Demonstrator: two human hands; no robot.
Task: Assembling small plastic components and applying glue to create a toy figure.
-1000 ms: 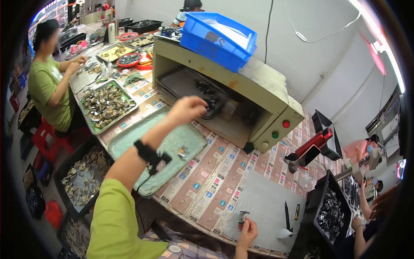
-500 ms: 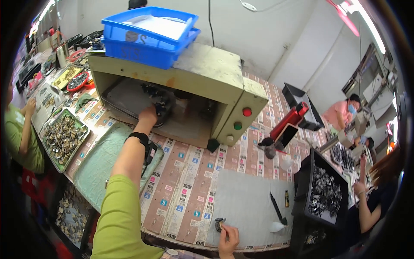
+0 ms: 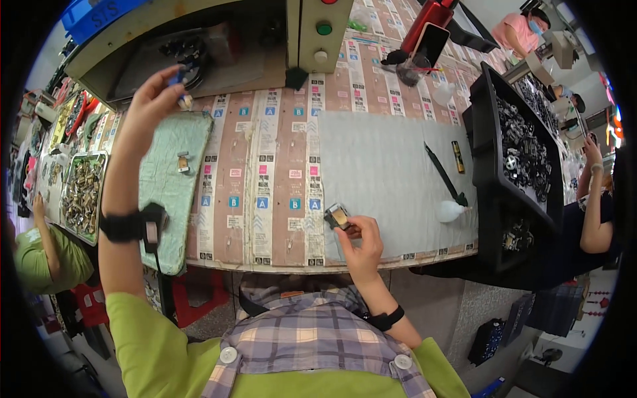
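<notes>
My left hand is raised by the mouth of the beige metal box, its fingers pinched on a small blue part with a pale end. Behind it, a heap of small dark parts sits on a tray inside the box. At the near edge of the grey sheet, my right hand holds a small rectangular part, black with a brassy face, between thumb and fingers. One similar small part lies on the pale green mat below my left hand.
On the grey sheet are black tweezers, a battery-like cylinder and a white squeeze bottle. A black bin of parts stands right. A red bottle and phone are beyond. Co-workers sit both sides.
My left hand has come back out of the box with a small blue part. My right hand has lifted the black and brassy part slightly. The view has tilted downward.
</notes>
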